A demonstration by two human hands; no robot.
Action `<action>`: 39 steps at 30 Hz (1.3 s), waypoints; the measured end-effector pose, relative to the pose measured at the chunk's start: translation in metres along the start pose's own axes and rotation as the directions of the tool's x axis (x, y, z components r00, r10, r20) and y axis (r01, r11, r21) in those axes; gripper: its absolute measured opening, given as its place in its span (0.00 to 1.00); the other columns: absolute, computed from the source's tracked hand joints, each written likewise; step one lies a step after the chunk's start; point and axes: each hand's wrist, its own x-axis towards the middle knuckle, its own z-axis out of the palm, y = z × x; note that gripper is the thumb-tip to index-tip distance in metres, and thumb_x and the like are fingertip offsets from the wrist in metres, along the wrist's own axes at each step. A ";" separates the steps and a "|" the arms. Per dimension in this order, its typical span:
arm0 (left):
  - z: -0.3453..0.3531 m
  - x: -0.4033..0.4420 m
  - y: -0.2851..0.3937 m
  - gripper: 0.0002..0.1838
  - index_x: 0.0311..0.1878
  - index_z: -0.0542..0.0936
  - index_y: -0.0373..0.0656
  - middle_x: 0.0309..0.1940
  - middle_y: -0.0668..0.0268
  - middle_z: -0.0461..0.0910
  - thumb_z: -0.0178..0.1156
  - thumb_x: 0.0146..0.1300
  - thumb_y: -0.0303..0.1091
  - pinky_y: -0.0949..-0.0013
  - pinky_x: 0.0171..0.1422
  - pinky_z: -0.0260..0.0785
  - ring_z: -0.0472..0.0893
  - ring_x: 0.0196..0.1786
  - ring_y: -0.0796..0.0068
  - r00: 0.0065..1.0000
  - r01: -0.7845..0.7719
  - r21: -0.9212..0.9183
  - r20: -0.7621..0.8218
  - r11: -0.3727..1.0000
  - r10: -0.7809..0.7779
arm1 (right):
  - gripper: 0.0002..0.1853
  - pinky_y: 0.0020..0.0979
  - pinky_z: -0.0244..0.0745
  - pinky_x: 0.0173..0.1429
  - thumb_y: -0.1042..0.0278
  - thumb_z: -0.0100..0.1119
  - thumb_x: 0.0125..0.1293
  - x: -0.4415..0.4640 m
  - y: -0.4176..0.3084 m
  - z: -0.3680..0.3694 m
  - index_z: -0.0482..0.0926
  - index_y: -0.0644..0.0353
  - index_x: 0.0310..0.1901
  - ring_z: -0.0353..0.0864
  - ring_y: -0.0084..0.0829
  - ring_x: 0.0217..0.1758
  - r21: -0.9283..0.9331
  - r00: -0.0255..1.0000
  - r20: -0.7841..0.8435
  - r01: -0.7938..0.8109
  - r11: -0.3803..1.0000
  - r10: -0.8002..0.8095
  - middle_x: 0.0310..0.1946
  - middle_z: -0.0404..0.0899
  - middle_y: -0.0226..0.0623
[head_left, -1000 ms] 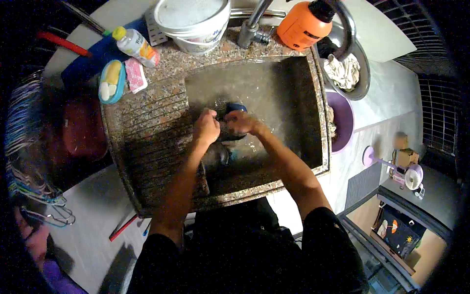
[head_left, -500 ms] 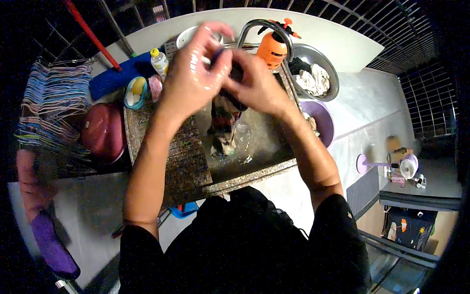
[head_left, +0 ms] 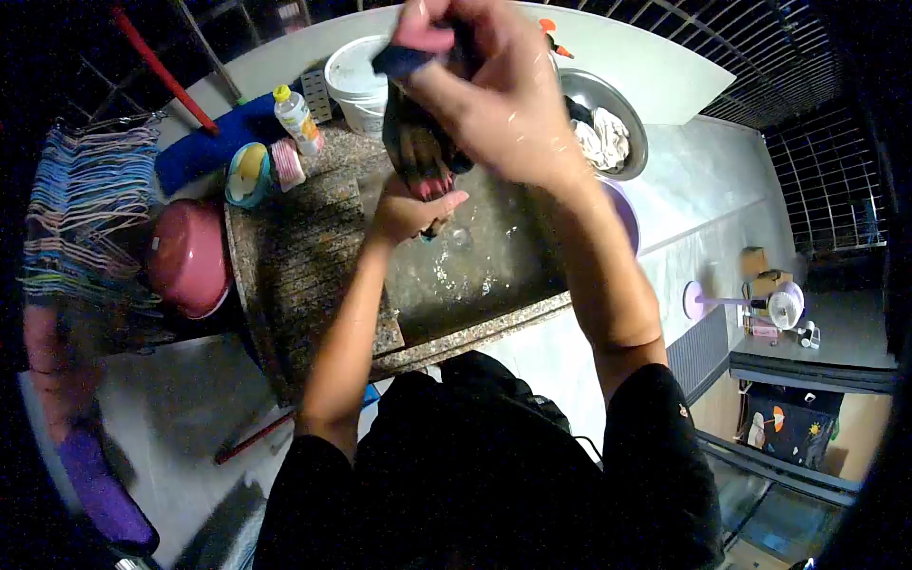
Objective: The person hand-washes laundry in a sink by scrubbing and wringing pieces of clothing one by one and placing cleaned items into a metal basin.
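Dark wet cloth [head_left: 415, 142], now stretched between separated hands [head_left: 503, 95].

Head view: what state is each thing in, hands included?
Dark cloth: held between both hands
Left hand: closed around the cloth's lower part
Right hand: gripping its upper part, blurred
Sink: water in it, depth unclear
Bottle: upright, yellow cap on
White tub: lid on
Soap dish: holding soap
Metal basin: holding dark and pale cloths
Hangers: bunched together
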 end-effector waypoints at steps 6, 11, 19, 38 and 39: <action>0.083 -0.044 -0.298 0.23 0.47 0.83 0.42 0.35 0.51 0.86 0.71 0.58 0.50 0.55 0.42 0.77 0.87 0.38 0.52 0.955 0.201 0.332 -0.276 0.922 -0.109 | 0.12 0.31 0.71 0.45 0.82 0.60 0.53 -0.154 0.140 -0.005 0.71 0.60 0.38 0.72 0.34 0.35 -0.381 0.899 0.134 -0.342 0.859 0.417 0.30 0.70 0.38; 0.107 -0.094 -0.293 0.23 0.49 0.81 0.36 0.40 0.47 0.85 0.70 0.55 0.42 0.54 0.46 0.77 0.84 0.43 0.45 0.769 0.370 0.056 -0.578 0.927 -0.273 | 0.34 0.56 0.66 0.70 0.55 0.67 0.63 -0.330 0.244 0.023 0.66 0.43 0.71 0.68 0.60 0.67 -0.761 0.562 0.220 -0.412 0.500 0.797 0.68 0.66 0.53; 0.118 -0.082 -0.311 0.14 0.46 0.82 0.38 0.39 0.50 0.84 0.55 0.70 0.39 0.53 0.44 0.75 0.83 0.40 0.48 0.395 0.709 -0.009 -0.823 0.706 -0.407 | 0.38 0.57 0.54 0.79 0.49 0.58 0.64 -0.416 0.317 0.087 0.60 0.36 0.76 0.61 0.63 0.75 -0.787 0.373 0.282 -0.436 0.435 0.884 0.74 0.56 0.64; 0.047 -0.025 -0.195 0.20 0.54 0.79 0.39 0.44 0.65 0.83 0.67 0.58 0.31 0.63 0.53 0.75 0.81 0.45 0.71 0.754 0.376 -0.291 -0.456 0.880 -0.473 | 0.43 0.69 0.71 0.63 0.23 0.47 0.68 -0.409 0.297 0.072 0.69 0.52 0.70 0.75 0.46 0.66 0.701 -0.252 0.241 -0.622 -0.348 0.937 0.64 0.76 0.46; 0.035 -0.029 -0.141 0.22 0.56 0.78 0.39 0.45 0.64 0.82 0.67 0.57 0.32 0.63 0.53 0.75 0.81 0.46 0.70 0.768 0.306 -0.349 -0.460 0.886 -0.446 | 0.48 0.63 0.73 0.67 0.18 0.45 0.64 -0.398 0.298 0.079 0.69 0.53 0.71 0.76 0.48 0.66 0.745 0.006 0.486 -0.525 -0.411 0.874 0.66 0.74 0.47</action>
